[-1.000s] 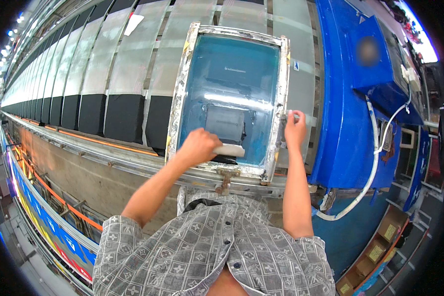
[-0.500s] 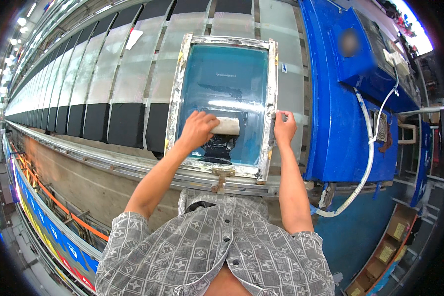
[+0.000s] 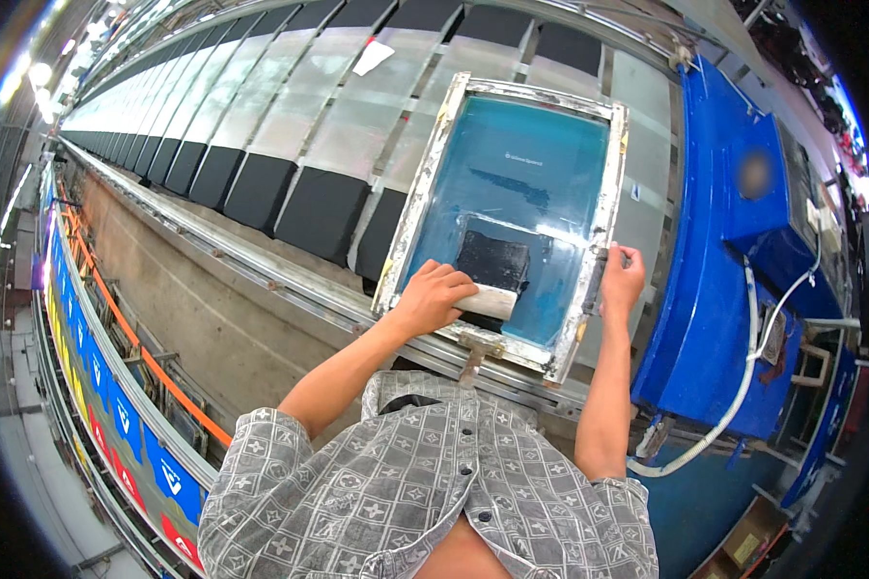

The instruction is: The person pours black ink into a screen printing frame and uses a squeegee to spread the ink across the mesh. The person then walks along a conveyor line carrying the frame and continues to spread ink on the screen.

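Observation:
A printing screen (image 3: 616,164) with a worn, paint-spattered frame and blue-green mesh lies tilted in view before me. My left hand (image 3: 436,298) is closed around one end of a pale squeegee (image 3: 489,302), which rests on the mesh near the screen's near end. Black ink (image 3: 493,261) covers a patch just beyond the squeegee, and a little dark ink shows on its near side. At the screen's right edge, my right hand (image 3: 623,277) has its fingers curled and pinched against the frame. Its fingertips are partly hidden.
A long row of pale printing boards with black cloth (image 3: 323,214) runs off to the far left. A metal rail (image 3: 261,280) passes along their near side. On the right stands a blue machine (image 3: 710,232) with a pale hose (image 3: 743,381) hanging from it.
The squeegee in my left hand has slid toward me, baring black ink on its far side. My right hand stays at the frame's edge. The whole view has turned and shifted.

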The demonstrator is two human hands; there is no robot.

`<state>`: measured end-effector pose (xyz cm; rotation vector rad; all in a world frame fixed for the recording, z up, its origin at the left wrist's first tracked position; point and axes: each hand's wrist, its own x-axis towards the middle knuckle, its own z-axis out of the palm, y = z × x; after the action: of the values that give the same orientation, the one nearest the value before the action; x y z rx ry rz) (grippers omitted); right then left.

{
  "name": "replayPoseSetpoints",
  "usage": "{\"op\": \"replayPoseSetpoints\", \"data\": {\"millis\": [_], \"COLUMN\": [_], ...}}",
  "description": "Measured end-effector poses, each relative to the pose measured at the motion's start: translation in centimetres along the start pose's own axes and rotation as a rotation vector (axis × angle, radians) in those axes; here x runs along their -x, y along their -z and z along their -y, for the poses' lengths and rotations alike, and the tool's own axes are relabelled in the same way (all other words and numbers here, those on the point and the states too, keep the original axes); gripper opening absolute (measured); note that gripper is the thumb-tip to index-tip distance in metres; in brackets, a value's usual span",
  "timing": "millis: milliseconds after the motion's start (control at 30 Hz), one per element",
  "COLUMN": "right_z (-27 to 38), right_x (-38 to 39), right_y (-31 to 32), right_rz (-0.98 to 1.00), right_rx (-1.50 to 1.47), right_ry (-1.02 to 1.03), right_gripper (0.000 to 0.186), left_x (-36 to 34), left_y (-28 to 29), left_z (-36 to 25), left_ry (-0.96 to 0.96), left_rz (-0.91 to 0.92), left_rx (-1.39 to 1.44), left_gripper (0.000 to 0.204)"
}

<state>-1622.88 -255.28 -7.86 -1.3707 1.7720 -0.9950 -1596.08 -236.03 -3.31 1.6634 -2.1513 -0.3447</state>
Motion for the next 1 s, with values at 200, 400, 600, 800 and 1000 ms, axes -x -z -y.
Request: {"op": "replayPoseSetpoints", "data": {"millis": [200,400,600,800,1000], "right_z": [0.5,2.5,2.3,2.7,3.3], "right_x": [5.2,8.8,8.9,8.7,8.9], "right_y": [-10.4,-15.1,-15.1,-15.7,-15.5], "right_rz": [-0.042,-0.081,-0.060,-0.039,-0.022], "right_rx": [-0.016,0.022,0.067,0.091,0.099], "right_ry": [0.031,0.076,0.009,0.031,-0.031], "right_gripper": [0.026,0.026,0.023,0.023,0.023], "left_x": [4.0,6.8,2.4,-3.1,-3.1], "left_y": [5.1,6.6,8.3,7.8,6.7], "left_z": [8.6,13.8,15.9,19.2,20.1], "left_ry": [0.061,-0.028,-0.091,-0.139,-0.136], "left_rz": [0.105,0.156,0.258,0.154,0.165], "left_rx": [-0.078,-0.138,-0.012,-0.165,-0.162], "left_gripper": [0.042,0.045,0.031,0.035,0.038]}}
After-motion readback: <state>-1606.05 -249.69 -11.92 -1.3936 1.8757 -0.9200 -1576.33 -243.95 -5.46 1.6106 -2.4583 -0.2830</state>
